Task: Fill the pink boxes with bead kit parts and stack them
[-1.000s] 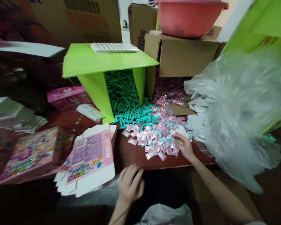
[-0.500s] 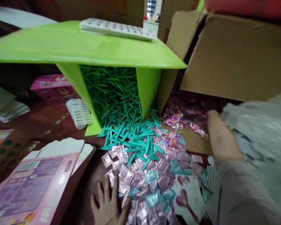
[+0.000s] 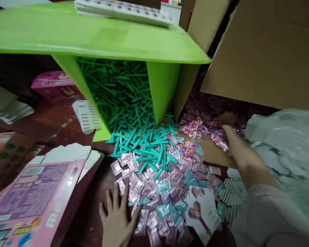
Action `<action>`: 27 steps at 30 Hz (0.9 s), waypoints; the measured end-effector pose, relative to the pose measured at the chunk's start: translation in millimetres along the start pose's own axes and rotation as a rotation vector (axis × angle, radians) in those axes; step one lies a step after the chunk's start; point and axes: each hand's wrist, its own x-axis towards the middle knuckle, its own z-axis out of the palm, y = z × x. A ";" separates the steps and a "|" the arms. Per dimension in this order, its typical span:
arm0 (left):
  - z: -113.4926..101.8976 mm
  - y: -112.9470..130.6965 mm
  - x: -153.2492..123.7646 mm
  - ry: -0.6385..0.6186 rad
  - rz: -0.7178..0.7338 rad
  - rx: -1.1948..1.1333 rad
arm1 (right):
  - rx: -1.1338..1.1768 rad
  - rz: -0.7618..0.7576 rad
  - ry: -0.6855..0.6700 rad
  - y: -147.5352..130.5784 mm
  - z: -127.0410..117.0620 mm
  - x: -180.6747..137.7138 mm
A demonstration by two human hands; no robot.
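My left hand (image 3: 117, 219) lies flat on the dark table with fingers spread, its fingertips touching the near edge of a heap of small pink and teal packets (image 3: 159, 192). My right hand (image 3: 228, 120) reaches far back under a tipped brown cardboard box (image 3: 260, 55), among small bags of colourful beads (image 3: 195, 128); its fingers are in shadow and I cannot make them out. A pile of teal plastic sticks (image 3: 141, 151) spills from a green box (image 3: 98, 37) lying on its side. A card with a heart picture (image 3: 202, 212) rests by my right forearm.
Flat pink printed cartons (image 3: 28, 199) are stacked at the near left. A pink box (image 3: 55, 87) and white sheets (image 3: 86, 115) lie behind them. A large clear plastic bag (image 3: 288, 154) bulges at the right. White perforated grids (image 3: 233, 188) lie beside it. White trays (image 3: 123, 10) sit on the green box.
My head has come closer to the table. My left hand went from the table edge onto the packet heap. My right hand left the packets and reached back under the brown box.
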 end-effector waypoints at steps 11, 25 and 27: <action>-1.8 -0.3 1.6 -0.037 0.001 -0.048 | -0.101 0.003 -0.019 15.0 -13.3 -75.4; -1.5 0.2 2.3 -0.037 -0.005 -0.086 | 0.130 -0.225 0.223 -23.3 -98.7 -65.6; -0.6 0.4 2.5 -0.043 -0.026 -0.067 | 0.322 -0.402 0.196 -65.2 -96.7 -18.3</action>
